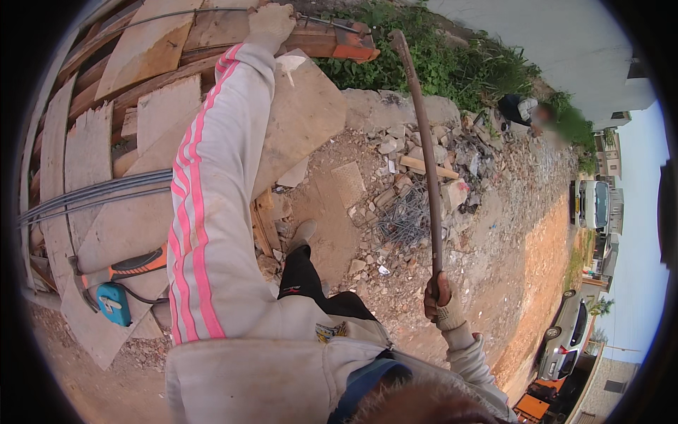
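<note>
My left hand [270, 25], in a pale glove, is closed over a thin steel rod [321, 22] lying along the timber bench [307, 44]. The rod runs over an orange metal piece [355, 46] at the bench's end. Further right, my right hand [439, 300], gloved with bare fingertips, is wrapped round the lower end of a long brown rebar bending bar [426, 155]. The bar's hooked head is beside the rod's end; whether they touch, I cannot tell. On the boards lie a bundle of steel rods [99, 196], an orange-and-black hammer [138, 263] and a teal tape measure [113, 304].
Stone rubble [395, 145] and a tangle of short steel pieces [402, 215] cover the ground beyond the bench. Green bushes [466, 63] grow along the wall. Another person [519, 109] crouches at the far right. Parked vehicles, including a silver car [565, 336], stand further off.
</note>
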`<state>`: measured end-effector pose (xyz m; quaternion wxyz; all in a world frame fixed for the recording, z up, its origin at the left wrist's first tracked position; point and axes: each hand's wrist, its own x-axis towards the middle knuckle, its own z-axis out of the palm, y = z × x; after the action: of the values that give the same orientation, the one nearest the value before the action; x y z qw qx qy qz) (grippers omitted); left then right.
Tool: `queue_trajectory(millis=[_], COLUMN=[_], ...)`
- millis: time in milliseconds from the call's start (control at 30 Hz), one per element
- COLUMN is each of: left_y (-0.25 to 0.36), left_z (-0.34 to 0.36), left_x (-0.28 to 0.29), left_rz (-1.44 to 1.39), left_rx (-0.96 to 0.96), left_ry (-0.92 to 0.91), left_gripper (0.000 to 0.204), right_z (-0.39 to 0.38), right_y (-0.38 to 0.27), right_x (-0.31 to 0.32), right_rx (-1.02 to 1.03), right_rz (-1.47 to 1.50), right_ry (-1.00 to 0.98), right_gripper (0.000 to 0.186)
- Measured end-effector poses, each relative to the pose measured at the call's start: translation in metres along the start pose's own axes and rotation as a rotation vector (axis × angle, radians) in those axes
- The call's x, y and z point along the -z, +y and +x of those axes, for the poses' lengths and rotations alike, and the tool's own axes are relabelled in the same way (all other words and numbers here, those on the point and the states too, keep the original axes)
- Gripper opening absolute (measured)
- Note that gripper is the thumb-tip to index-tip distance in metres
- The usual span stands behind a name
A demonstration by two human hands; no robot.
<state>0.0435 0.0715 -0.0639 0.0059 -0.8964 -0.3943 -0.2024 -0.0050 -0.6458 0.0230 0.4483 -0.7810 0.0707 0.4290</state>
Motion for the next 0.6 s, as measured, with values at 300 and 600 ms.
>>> queue_trajectory(millis=[300,600], left_y=[0.011,0.008], left_z=[-0.008,-0.010], left_x=[0.014,0.014], left_rz=[-0.060,-0.035], left_rx=[0.033,-0.052], left_ry=[0.015,0.009], left_gripper=[0.039,0.038], right_z=[0.021,0.069], right_y=[-0.043,-0.055], right_x=[0.038,0.099], right_rx=[-0.086,0.046], right_rz=[-0.012,-0.263], right_ry=[-0.114,-0.076], right_gripper=[0.058,0.059])
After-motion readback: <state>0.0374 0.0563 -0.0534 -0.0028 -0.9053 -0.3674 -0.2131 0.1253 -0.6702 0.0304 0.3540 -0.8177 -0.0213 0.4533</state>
